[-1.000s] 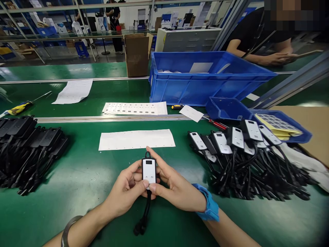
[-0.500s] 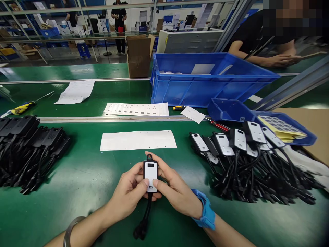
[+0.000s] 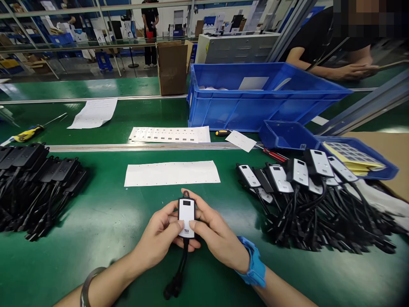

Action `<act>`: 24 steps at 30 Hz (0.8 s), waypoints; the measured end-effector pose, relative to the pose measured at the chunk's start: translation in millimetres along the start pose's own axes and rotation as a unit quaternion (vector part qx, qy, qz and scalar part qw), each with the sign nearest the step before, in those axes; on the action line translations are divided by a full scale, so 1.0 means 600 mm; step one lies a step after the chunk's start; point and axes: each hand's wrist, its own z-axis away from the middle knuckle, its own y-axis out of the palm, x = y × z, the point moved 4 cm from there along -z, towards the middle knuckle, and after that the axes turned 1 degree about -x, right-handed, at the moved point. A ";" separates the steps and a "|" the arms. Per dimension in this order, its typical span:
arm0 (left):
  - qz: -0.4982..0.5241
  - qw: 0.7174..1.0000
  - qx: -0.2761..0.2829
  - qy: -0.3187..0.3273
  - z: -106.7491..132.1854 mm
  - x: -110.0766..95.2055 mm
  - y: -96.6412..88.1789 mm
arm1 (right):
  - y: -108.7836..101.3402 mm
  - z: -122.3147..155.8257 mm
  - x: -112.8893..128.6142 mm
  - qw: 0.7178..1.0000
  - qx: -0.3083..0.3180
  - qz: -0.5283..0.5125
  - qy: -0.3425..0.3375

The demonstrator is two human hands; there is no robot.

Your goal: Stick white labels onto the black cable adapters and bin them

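A small black controller box with a white face plate [image 3: 187,213] is held between both hands, upright to my view, with a dark display window near its top and "TS3" printed low down. Two short black cables with plugs [image 3: 174,285] hang from its lower end. My left hand [image 3: 159,234] grips the left side, thumb on the face. From the other side my right hand [image 3: 217,234] holds it, its thumb also on the face. Fingers behind the box are partly hidden. Just beyond lies a blank white strip [image 3: 172,174].
White-faced controllers [image 3: 300,172] with tangled cables are piled at right, black ones [image 3: 64,170] at left. Behind stand a large blue crate [image 3: 249,111], small blue bins [image 3: 284,134], a printed label sheet [image 3: 169,134] and screwdrivers [image 3: 30,133]. A person [image 3: 313,47] sits at far right.
Both thumbs have shifted slightly on the controller's face. The hands keep their hold on it in nearly the same place, and the plugs hang a little farther left.
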 end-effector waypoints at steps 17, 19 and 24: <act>0.067 0.996 0.047 0.031 0.006 -0.011 0.008 | -0.009 0.004 0.002 1.000 -0.013 0.003 -0.007; 0.065 0.996 0.048 0.036 0.005 -0.010 0.009 | -0.004 0.005 -0.002 1.000 -0.005 -0.005 0.004; 0.036 0.999 0.027 0.015 -0.001 -0.003 0.009 | 0.002 -0.001 -0.010 0.998 -0.020 0.059 -0.011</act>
